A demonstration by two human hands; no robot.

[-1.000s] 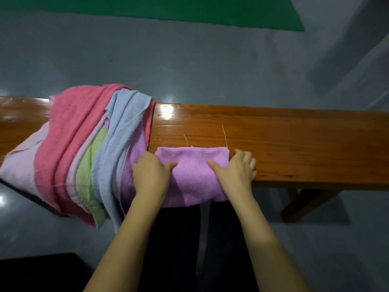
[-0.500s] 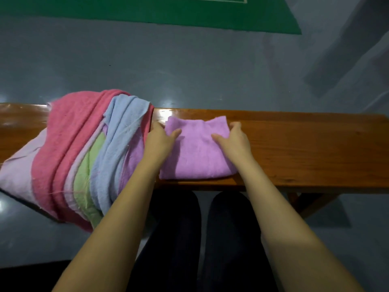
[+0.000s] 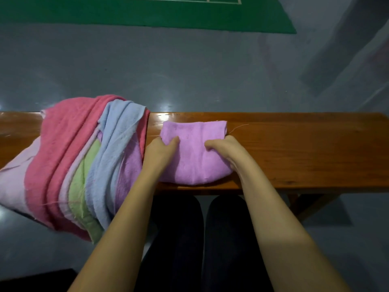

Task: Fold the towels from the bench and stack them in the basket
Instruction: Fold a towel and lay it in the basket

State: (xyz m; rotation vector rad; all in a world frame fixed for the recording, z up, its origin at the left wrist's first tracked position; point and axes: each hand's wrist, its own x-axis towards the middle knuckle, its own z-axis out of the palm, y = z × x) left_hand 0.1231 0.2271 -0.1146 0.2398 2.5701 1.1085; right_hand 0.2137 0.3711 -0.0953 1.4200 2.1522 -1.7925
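Purple terry cloth, folded into a compact rectangle, lies flat on the wooden bench (image 3: 305,152), near the middle of its top; this is the purple towel (image 3: 193,152). Its near edge bulges slightly and sits just inside the bench's front edge. A loose thread trails from its far right corner onto the bare wood.

The left hand (image 3: 161,151) rests on the towel's left edge, thumb lying on top of the cloth and the remaining fingers curled down at the side, pinching that edge. The right hand (image 3: 228,149) grips the right edge in the same manner, thumb on top pointing inward, fingers wrapped under or beside the fold; how far they reach underneath cannot be told. Both forearms extend from the bottom of the view, and dark trouser legs (image 3: 200,239) show below the bench's front edge.

Left of the purple towel, just beside the left hand, a pile of unfolded towels (image 3: 84,157) drapes across the bench and hangs over its front edge. It shows pink, light blue, green, lilac and purple layers, overlapping lengthwise.

Beyond the bench lies a glossy grey floor (image 3: 189,70), and at the far side of it a green mat (image 3: 147,13) with white lines. No basket is in view.
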